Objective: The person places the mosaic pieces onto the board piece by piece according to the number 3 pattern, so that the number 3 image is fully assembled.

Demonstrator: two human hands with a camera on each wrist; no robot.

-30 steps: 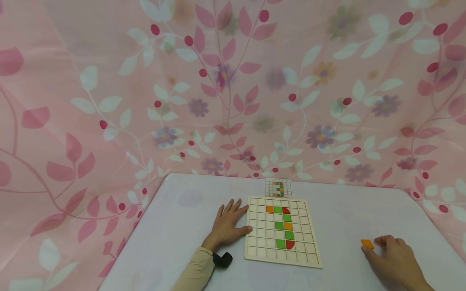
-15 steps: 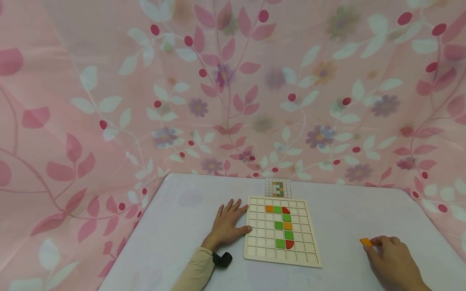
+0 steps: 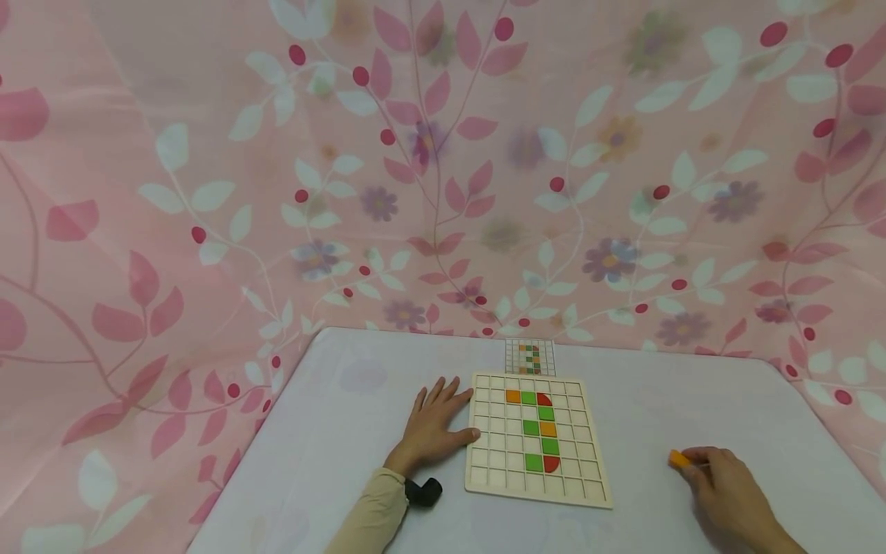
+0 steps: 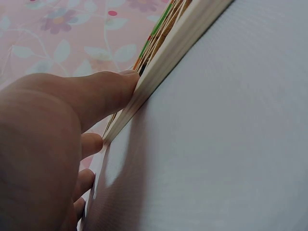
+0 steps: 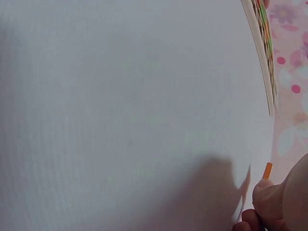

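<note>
A wooden grid board (image 3: pixel 505 444) lies on the table, with orange, green and red tiles set in some of its squares. My left hand (image 3: pixel 434 431) rests at the board's left edge, fingers spread and straight; the left wrist view shows its thumb (image 4: pixel 108 94) touching the board's rim (image 4: pixel 168 57). Off to the right of the board, my right hand (image 3: pixel 727 488) pinches an orange tile (image 3: pixel 678 459) between thumb and fingers. In the right wrist view the orange tile (image 5: pixel 267 170) sticks out past the thumb, above the table surface.
Behind the board lies a small pattern card (image 3: pixel 512 358) printed with a similar coloured grid. A white cloth covers the table (image 3: pixel 332 431). A pink floral curtain (image 3: pixel 443 192) hangs along the table's back edge.
My right hand has moved a little to the left, toward the board, with the orange tile, which is now tilted. The left hand and the board have stayed in place.
</note>
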